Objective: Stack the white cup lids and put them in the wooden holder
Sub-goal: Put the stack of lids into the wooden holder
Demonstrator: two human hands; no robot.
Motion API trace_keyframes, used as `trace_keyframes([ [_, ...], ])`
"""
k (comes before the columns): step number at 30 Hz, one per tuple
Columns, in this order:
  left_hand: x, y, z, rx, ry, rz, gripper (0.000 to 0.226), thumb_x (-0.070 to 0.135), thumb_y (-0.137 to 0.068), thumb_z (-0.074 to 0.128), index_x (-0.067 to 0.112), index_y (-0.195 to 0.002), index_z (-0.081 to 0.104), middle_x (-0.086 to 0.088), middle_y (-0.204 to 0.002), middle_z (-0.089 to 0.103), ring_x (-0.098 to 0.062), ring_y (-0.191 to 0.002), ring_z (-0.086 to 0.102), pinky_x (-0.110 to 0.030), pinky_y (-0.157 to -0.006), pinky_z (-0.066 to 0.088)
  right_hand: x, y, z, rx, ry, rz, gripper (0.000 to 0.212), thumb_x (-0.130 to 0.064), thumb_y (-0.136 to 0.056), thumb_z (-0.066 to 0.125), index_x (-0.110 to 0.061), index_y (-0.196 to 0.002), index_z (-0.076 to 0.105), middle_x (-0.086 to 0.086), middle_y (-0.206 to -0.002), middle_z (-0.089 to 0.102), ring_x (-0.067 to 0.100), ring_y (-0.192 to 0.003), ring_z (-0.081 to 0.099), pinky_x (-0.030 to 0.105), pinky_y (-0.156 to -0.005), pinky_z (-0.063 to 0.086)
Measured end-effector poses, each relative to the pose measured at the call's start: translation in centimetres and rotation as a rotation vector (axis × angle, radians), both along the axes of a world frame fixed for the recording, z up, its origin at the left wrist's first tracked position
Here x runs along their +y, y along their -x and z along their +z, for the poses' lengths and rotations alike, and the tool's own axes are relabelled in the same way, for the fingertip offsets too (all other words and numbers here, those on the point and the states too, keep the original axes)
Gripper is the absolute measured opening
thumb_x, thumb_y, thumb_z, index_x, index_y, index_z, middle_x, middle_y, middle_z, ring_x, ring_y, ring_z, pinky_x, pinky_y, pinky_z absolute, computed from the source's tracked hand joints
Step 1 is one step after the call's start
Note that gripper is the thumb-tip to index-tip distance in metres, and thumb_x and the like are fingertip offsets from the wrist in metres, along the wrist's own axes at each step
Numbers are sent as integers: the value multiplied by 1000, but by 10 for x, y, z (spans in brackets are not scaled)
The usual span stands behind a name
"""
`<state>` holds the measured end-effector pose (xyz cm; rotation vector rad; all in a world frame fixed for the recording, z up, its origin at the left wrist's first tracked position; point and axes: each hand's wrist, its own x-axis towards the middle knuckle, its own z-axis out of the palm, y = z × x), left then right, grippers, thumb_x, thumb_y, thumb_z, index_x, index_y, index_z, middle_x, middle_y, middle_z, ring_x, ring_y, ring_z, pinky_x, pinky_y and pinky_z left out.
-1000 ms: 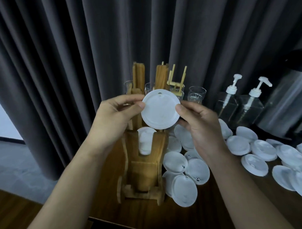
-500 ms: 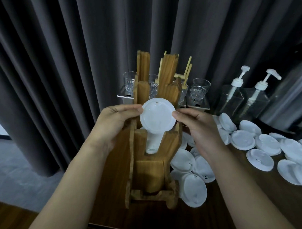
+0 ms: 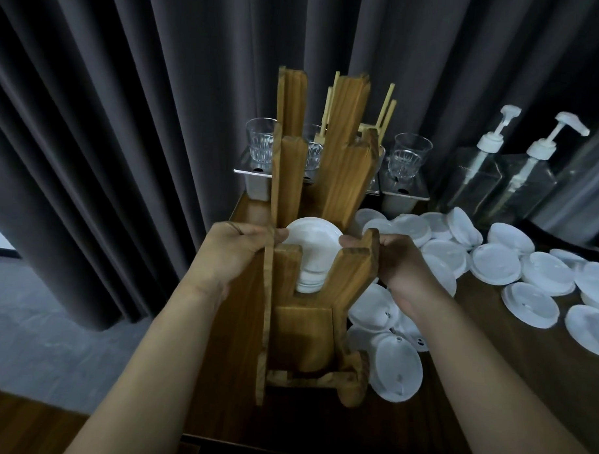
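A tall wooden holder (image 3: 304, 332) stands at the table's left end. A white cup lid (image 3: 313, 232) sits in the top of its front slot, above a stack of lids (image 3: 311, 278) seen through the front cut-out. My left hand (image 3: 238, 250) pinches the lid's left edge from outside the holder's left wall. My right hand (image 3: 397, 259) pinches its right edge, partly hidden behind the holder's right wall. Several loose white lids (image 3: 495, 262) lie scattered on the table to the right.
Behind the holder stand clear glasses (image 3: 409, 156) on steel containers (image 3: 402, 196), wooden sticks, and two clear pump bottles (image 3: 527, 177). A steel vessel (image 3: 584, 189) is at far right. Dark curtains hang behind. The table's left edge runs beside my left hand.
Both hands have lowered the lid from in front of the holder's top down into the front slot. The view has moved closer and tilted down.
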<state>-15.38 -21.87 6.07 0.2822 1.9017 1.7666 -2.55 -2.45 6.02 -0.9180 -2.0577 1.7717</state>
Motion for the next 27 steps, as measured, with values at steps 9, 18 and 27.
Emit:
trace_keyframes([
  [9, 0, 1, -6, 105, 61, 2, 7, 16, -90, 79, 16, -86, 86, 0, -91, 82, -17, -99, 76, -41, -102, 57, 2, 5, -7, -82, -97, -5, 34, -28, -90, 80, -16, -63, 62, -6, -55, 60, 2, -46, 60, 6, -43, 42],
  [18, -1, -1, -11, 241, 95, -22, 7, 14, -87, 80, 18, -83, 83, 3, -88, 81, -8, -86, 77, -24, -84, 58, 3, 0, -14, 24, -159, 96, 23, -16, -92, 73, -28, -73, 69, -26, -57, 67, -10, -61, 66, 3, -59, 46],
  [27, -2, -4, -4, 180, 35, 18, 17, 25, -94, 77, 14, -84, 83, -9, -88, 80, -22, -88, 77, -50, -100, 59, -3, -2, -1, 64, -109, -13, 37, -35, -93, 76, 0, -83, 77, 7, -73, 74, 6, -59, 67, 10, -56, 51],
])
